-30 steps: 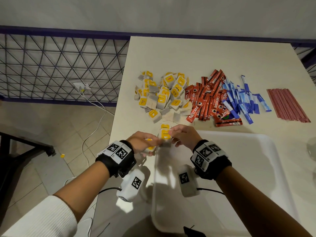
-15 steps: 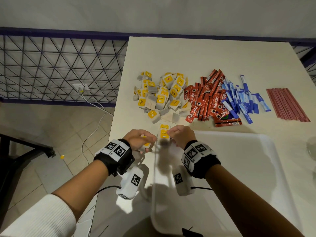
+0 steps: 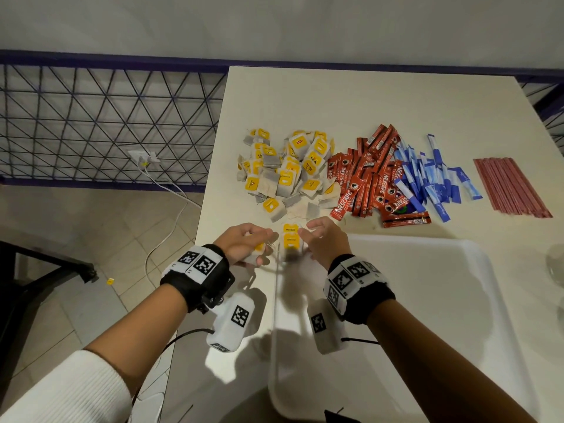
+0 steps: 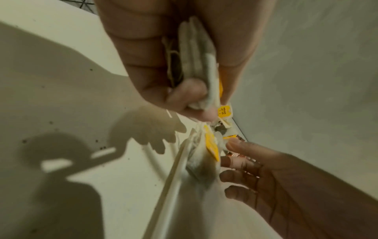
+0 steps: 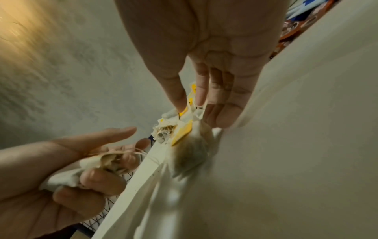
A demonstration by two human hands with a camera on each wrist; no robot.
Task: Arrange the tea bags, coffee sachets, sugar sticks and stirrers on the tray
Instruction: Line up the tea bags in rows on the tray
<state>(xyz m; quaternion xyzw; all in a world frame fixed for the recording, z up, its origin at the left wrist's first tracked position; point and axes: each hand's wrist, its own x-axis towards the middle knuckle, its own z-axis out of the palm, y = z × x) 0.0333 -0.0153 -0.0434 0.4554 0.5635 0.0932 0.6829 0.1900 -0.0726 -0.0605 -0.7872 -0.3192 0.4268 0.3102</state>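
Observation:
A white tray [image 3: 427,300] lies on the table in front of me. My left hand [image 3: 244,245] hovers just off its far left corner and grips a small bunch of tea bags [image 4: 196,64] with their strings. My right hand [image 3: 317,239] is over that corner with its fingers straight. A yellow-tagged tea bag [image 3: 290,244], blurred, lies at the tray's corner [image 5: 190,153] just past its fingertips. Beyond the tray sit the tea bag pile [image 3: 283,172], red coffee sachets [image 3: 363,181], blue sugar sticks [image 3: 427,178] and red stirrers [image 3: 509,187].
The table's left edge [image 3: 204,215] runs close by my left hand, with tiled floor, a cable and a metal railing [image 3: 106,123] beyond it. A glass object [image 3: 557,264] shows at the right edge of the head view.
Both hands shifted slightly left. My right hand's fingers have straightened, and the tea bag they pinched now lies at the tray's far left corner. The left hand keeps its bunch.

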